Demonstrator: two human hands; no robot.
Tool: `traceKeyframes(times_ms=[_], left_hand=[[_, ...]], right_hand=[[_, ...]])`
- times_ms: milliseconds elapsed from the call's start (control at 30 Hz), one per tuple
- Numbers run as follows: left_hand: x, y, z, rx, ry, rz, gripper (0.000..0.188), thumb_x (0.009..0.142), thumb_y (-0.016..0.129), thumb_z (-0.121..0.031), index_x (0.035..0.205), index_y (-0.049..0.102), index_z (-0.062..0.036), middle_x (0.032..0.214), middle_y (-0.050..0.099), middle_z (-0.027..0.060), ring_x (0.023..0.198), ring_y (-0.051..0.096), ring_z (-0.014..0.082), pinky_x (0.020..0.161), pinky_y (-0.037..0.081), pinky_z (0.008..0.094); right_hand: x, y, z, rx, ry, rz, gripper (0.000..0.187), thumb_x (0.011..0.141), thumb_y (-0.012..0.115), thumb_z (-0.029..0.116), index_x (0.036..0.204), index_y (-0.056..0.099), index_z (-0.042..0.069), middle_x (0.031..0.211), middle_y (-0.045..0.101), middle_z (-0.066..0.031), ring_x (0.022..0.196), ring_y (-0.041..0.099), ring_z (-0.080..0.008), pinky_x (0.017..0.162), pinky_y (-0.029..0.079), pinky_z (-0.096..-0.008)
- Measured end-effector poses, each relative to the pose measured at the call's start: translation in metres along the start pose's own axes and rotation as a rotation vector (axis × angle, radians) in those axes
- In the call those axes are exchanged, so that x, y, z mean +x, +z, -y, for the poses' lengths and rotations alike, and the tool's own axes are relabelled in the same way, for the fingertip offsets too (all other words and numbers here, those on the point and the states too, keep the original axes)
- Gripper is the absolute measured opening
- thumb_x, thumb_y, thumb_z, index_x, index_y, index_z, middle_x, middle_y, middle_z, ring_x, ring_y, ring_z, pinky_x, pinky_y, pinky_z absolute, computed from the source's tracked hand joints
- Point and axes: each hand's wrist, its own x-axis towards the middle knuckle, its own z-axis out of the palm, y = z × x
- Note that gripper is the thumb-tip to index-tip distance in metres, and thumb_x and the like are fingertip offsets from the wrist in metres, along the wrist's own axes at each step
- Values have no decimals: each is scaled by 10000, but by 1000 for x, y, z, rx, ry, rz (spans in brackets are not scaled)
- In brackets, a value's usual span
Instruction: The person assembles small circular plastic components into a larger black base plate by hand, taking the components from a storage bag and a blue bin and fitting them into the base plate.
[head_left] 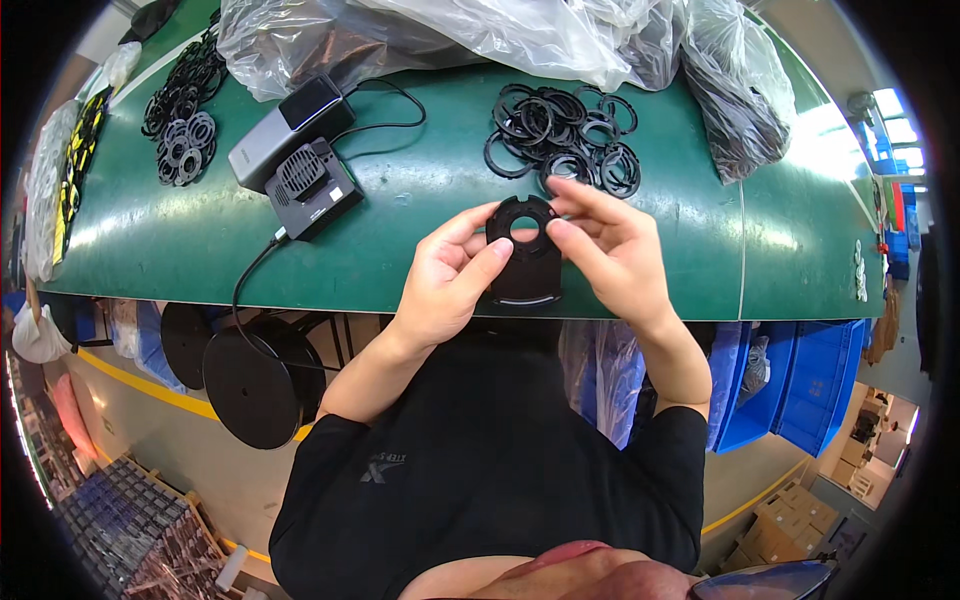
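A flat black plastic part with a round hole near its top is held up over the table's near edge. My left hand grips its left side, thumb on the face and fingers behind. At the upper right rim, my right hand has its thumb against the part, with the index finger reaching over the top. Whether a separate ring sits around the hole is hard to make out. Just beyond my hands lies a pile of black rings.
A grey boxy device with a black cable stands at left on the green table. Behind it are more black parts. Clear plastic bags line the back. Blue bins and round black stools stand below the near edge.
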Motion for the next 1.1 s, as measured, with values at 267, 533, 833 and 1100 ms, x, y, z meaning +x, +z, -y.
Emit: traceKeyframes(times_ms=[267,533,833,1100], left_hand=[[-1,-4,-1,115,-7,66,336,910,500,-33,1225,449,71,1085,611,135,983,588,145,874,471,273],[-1,-2,-1,49,-3,22,331,908,512,-32,1219,455,69,1066,625,148,955,606,160,860,484,283],[0,-3,1,37,3,14,353,903,504,-7,1241,435,68,1087,618,164,960,611,168,853,495,288],[-2,-4,2,20,-20,7,350,920,490,-46,1251,431,52,1087,620,159,935,614,147,774,510,248]], right_hand=[[-3,2,-1,13,33,77,159,827,626,-20,972,611,-86,885,651,-82,832,658,-169,702,517,-215],[11,-58,-4,-749,-371,-307,126,733,695,26,856,675,6,784,640,-69,626,595,-121,572,476,-234],[12,-56,-28,-1120,-508,-274,106,740,696,81,807,648,15,800,574,-74,598,557,-214,544,455,-313],[-10,-53,4,-816,-341,-306,66,748,666,32,801,628,32,821,571,-95,678,580,-262,599,477,-335]])
